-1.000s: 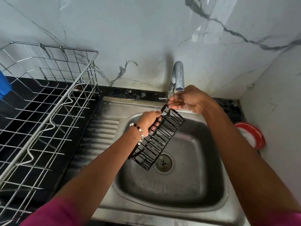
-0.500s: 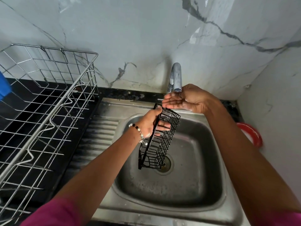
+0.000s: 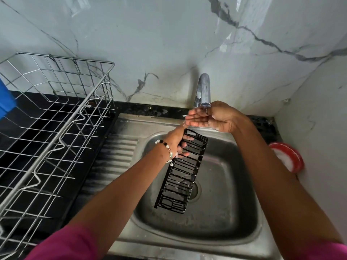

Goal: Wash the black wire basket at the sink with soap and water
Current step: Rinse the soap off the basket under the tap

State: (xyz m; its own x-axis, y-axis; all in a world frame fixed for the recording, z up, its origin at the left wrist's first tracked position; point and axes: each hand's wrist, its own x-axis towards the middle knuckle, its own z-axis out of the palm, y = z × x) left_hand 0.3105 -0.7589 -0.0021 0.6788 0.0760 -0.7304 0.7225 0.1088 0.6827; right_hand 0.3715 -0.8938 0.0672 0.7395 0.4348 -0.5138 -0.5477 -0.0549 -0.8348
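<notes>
Basket (image 3: 181, 171) swung upright over the sink (image 3: 216, 239)

Our left hand (image 3: 177, 142) grips its top end, so it now hangs nearly vertical above the drain; our right hand (image 3: 208, 117), flat and released, has moved under the tap (image 3: 203, 91), probably catching rinse water.

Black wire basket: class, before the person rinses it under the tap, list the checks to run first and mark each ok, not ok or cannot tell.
1. Grip on the black wire basket: the left hand holds its upper end, fingers through the wires. Ok.
2. Basket over the sink: it hangs above the bowl, near the drain. Ok.
3. Basket under the tap: it hangs below and to the left of the spout. Not ok.
4. Spout free: the right hand is cupped, palm up, directly beneath it. Not ok.
5. Water running: no clear stream visible. Cannot tell.
6. Soap on the basket: no suds clearly visible. Cannot tell.
</notes>
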